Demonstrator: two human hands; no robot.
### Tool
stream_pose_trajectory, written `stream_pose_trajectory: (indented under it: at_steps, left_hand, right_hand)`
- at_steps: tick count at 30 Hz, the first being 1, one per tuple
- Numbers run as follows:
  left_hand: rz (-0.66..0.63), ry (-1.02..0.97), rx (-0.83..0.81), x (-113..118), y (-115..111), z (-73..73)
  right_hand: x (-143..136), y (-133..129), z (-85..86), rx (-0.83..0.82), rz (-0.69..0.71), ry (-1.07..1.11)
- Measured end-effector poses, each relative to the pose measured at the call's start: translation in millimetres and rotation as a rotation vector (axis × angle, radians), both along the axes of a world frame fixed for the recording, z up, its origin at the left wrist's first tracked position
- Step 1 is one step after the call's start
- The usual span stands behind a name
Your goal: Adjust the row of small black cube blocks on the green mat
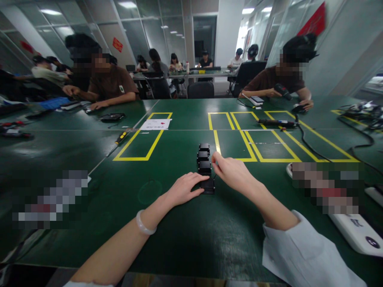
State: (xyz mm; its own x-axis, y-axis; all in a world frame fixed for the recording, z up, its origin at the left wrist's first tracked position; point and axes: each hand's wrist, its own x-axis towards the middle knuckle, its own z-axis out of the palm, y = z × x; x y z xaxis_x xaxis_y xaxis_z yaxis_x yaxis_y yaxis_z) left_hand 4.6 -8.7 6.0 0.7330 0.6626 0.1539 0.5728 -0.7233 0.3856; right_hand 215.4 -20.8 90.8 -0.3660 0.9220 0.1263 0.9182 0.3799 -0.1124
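A row of small black box-like blocks (204, 165) with shiny bits at their sides runs away from me in the middle of the green table. My left hand (188, 186) lies at the near end, thumb and fingers closed about the nearest black block (208, 185). Just to the right of the row is my right hand (229, 169), its thumb and fingertips pinched together. Something thin and dark shows under that hand, too small to name. Whatever lies inside the pinch is hidden.
Yellow tape outlines (236, 159) mark the green table (179, 239). A yellow-and-black screwdriver (121, 138) and a paper sheet (156, 124) lie left. A black corded tool (277, 123) lies right, beyond a white device (356, 231). Two people work across the table.
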Motion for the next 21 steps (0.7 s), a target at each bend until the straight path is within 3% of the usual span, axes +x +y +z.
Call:
stream_pose_trajectory:
  at_steps: [21]
  left_hand:
    - [-0.008,-0.007,0.012,-0.6,1.3,-1.5]
  right_hand:
    - [-0.7,0.4,-0.3,0.000,-0.006,-0.015]
